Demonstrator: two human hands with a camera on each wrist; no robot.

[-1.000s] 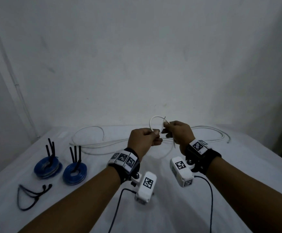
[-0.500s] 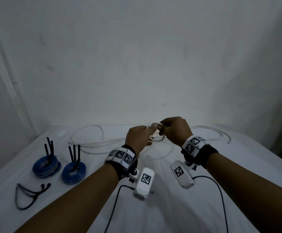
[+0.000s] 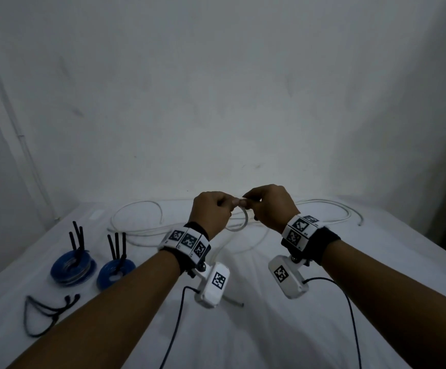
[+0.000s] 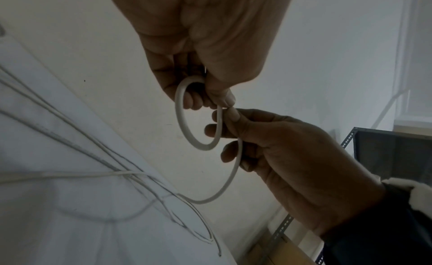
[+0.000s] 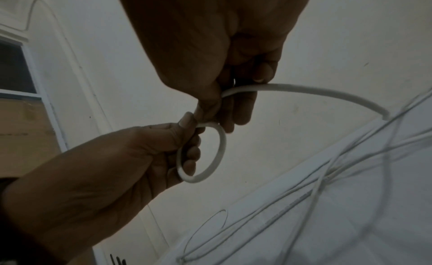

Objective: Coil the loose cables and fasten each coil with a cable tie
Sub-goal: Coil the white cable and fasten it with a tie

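So compared to a second ago, the big upright arc of white cable (image 3: 239, 227) sticking up between the hands is gone, and now it's a small closed loop hanging just under the knuckles. Both hands have also lifted a bit, held above the white table (image 3: 269, 328).

Left hand (image 3: 211, 214) pinches the top of the loop between thumb and forefinger, other fingers curled inside it. Right hand (image 3: 271, 207) pinches right next to it, thumb tips nearly touching, fingers curled round the tail.

The cable is smooth, white and roundish, and the rest sprawls loose across the far side of the table.

Head view shows two blue coils (image 3: 73, 267) with black ties sticking up at the left. The left wrist view shows the tail (image 4: 224, 187) curving down to the table, which the head view mostly hides.
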